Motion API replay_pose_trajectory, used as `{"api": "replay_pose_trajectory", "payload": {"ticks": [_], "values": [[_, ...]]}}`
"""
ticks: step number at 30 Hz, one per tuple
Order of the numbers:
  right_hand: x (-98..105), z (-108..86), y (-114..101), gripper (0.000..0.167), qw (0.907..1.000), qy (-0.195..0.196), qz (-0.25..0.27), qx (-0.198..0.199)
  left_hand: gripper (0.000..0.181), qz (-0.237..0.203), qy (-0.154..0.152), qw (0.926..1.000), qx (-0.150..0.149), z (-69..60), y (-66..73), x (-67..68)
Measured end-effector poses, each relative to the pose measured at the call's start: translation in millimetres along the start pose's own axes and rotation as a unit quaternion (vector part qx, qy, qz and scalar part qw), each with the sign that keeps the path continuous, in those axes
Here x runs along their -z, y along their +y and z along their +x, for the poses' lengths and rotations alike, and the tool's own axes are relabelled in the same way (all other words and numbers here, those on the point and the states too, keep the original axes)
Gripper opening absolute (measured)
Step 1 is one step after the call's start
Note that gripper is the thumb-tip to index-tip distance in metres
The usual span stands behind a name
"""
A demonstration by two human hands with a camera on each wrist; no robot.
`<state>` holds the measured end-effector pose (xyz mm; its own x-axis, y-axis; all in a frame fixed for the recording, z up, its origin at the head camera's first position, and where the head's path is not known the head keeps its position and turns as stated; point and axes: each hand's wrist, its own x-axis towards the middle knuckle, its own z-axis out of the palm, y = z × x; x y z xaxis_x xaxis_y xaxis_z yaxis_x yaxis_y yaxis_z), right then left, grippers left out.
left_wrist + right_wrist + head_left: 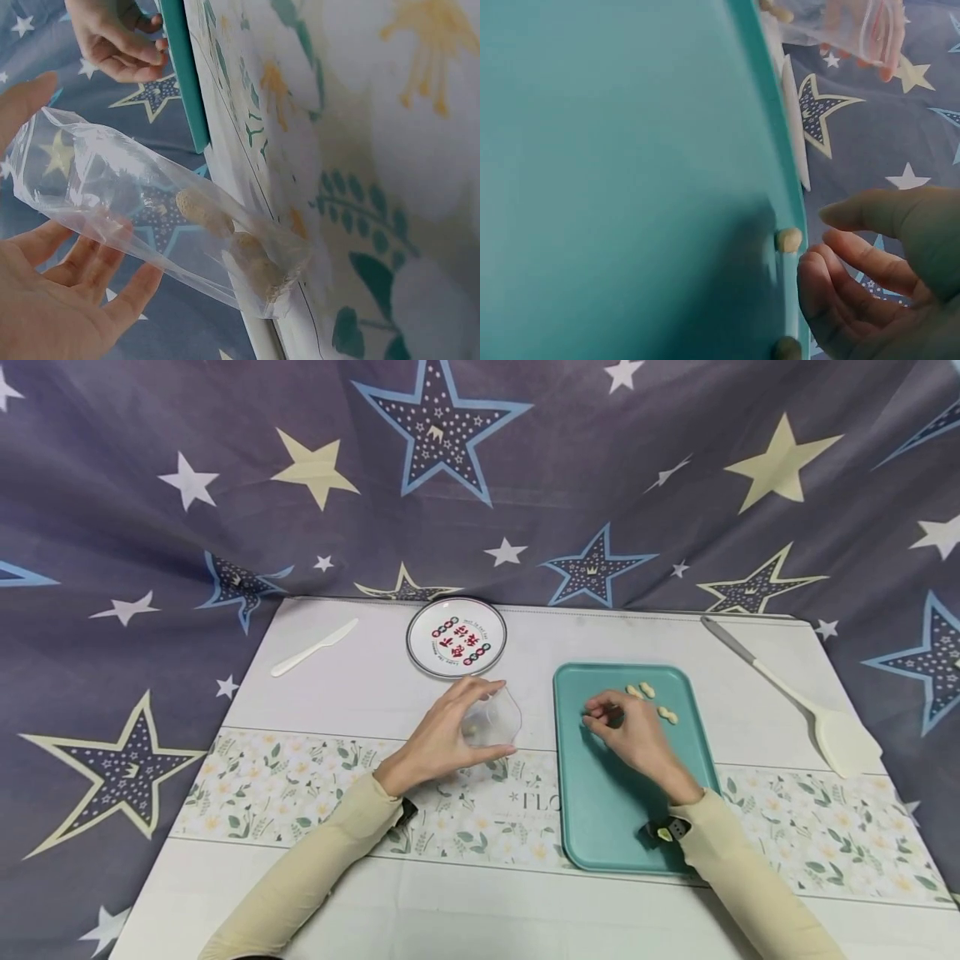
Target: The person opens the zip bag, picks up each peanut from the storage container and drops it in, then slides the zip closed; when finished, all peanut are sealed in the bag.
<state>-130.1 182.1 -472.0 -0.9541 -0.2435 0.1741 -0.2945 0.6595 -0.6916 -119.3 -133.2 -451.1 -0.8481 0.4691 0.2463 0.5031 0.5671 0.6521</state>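
Note:
My left hand [442,731] holds a clear plastic bag [112,169] by its mouth, thumb on one side and fingers on the other, spreading it open. Peanuts in their shells [259,266] lie at the bottom of the bag. Over the teal tray [600,802] is my right hand [633,731], fingers loosely bent. A small gap shows between its thumb and fingers in the right wrist view, with nothing visible held. Several peanuts [667,715] lie in the tray's far part, just beyond the right hand; one peanut [788,240] appears close to the fingertips.
A round white plate [456,637] with red print stands at the back, beyond the left hand. A white plastic knife [315,647] lies at the back left. On the right lies a spatula [836,739] with a grey-ended handle. A star-patterned cloth [525,477] hangs behind the table.

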Motion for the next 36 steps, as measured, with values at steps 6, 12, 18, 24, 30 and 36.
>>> {"api": "replay_pose_trajectory", "payload": {"ticks": [6, 12, 18, 24, 30, 36], "values": [[-1.1, 0.8, 5.7, 0.016, 0.9999, -0.002, -0.012, -0.007, 0.093, 0.0, -0.002, 1.0, 0.0, 0.6, 0.3, 0.0], [-2.2, 0.9, 5.4, 0.017, 0.9994, -0.012, -0.024, -0.023, 0.093, 0.003, 0.001, 1.0, -0.004, 1.4, -0.1, -1.1], [-4.6, 0.7, 3.4, 0.016, 0.9992, -0.02, -0.027, -0.019, 0.093, 0.0, 0.001, 1.0, 0.0, 1.1, 0.3, -2.0], [-8.1, -0.3, -0.6, 0.012, 0.9987, -0.027, -0.042, -0.004, 0.093, -0.011, 0.0, 0.9999, -0.003, 1.3, 1.4, -5.2], [-9.5, -1.2, -5.6, 0.007, 0.9984, -0.037, -0.042, -0.008, 0.094, -0.006, 0.001, 1.0, 0.001, 2.4, 2.8, -5.3], [-9.4, -2.3, -8.5, 0.006, 0.9984, -0.04, -0.037, -0.012, 0.094, -0.006, 0.003, 1.0, 0.003, 4.1, 3.3, -4.0]]}}
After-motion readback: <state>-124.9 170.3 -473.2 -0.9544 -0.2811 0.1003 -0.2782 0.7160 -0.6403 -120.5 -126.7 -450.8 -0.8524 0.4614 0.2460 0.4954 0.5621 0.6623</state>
